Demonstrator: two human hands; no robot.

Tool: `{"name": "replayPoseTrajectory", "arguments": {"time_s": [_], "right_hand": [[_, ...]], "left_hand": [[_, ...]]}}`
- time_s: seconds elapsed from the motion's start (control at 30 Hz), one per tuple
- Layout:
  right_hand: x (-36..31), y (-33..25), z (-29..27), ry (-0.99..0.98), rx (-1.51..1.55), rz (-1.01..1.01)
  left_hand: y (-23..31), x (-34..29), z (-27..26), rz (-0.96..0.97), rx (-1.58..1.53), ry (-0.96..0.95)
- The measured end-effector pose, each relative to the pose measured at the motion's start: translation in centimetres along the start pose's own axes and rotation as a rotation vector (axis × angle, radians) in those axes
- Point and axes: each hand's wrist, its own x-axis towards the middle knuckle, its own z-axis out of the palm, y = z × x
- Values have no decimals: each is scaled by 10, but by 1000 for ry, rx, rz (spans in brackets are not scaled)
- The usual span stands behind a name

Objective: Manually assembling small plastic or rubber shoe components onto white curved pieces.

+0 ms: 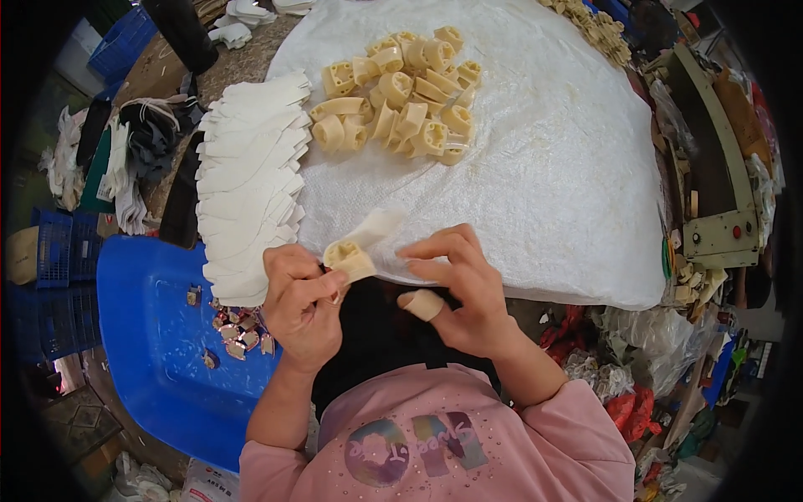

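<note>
My left hand pinches a cream plastic shoe heel, hollow at its top, above the front edge of the white covered work surface. A thin white strip trails up and right from the heel; its far end is blurred. Just to the right, my right hand is open, fingers apart and apparently holding nothing. A beige wrap covers its thumb. Farther off lies a heap of similar cream heels. Left of it, overlapping white strips form a long row.
A blue tub at lower left holds several small shiny pieces. A dark cylinder stands at the far left. On the right is a greenish metal machine frame, with plastic bags below it. The white woven sheet covers the work surface.
</note>
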Motion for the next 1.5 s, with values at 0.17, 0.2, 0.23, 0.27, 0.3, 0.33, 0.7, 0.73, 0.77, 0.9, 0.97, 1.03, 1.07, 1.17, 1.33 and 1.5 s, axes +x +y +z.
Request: {"name": "replayPoseTrajectory", "arguments": {"time_s": [0.17,0.2,0.23,0.27,0.3,0.33,0.7,0.73,0.77,0.9,0.97,1.03,1.07,1.17,1.33,1.5], "right_hand": [[-38,9,19,104,869,579],[-40,7,22,231,1041,696],[-36,1,22,283,1056,729],[-36,0,22,285,1058,736],[-38,-2,22,324,1086,712],[-40,-4,21,364,1114,687],[-38,-13,16,251,740,677],[-35,-13,16,219,642,647],[-35,-11,15,219,642,650],[-29,-3,6,-16,482,633],[-26,6,2,-66,650,628],[-19,13,1,4,952,742],[-18,16,-1,2,952,741],[-16,26,-6,-262,1120,849],[-14,31,-1,-272,1067,812],[-15,31,6,-273,949,851]], "left_hand": [[19,0,16,4,-185,37],[22,-2,18,-2,-178,35],[26,-3,21,-34,-266,-22],[28,-4,22,-67,-356,-79],[23,-6,20,15,-317,-176],[21,-6,20,9,-320,-181],[28,-1,30,197,129,-292],[28,0,30,218,173,-311],[27,0,29,216,172,-312],[21,-3,22,88,123,-324],[18,-8,20,3,52,-292],[18,-11,18,-334,-268,-204],[19,-12,19,-333,-267,-202],[24,-12,21,-325,-426,-266],[24,-11,20,-149,-263,-343],[24,-10,23,-158,-149,-355]]}}
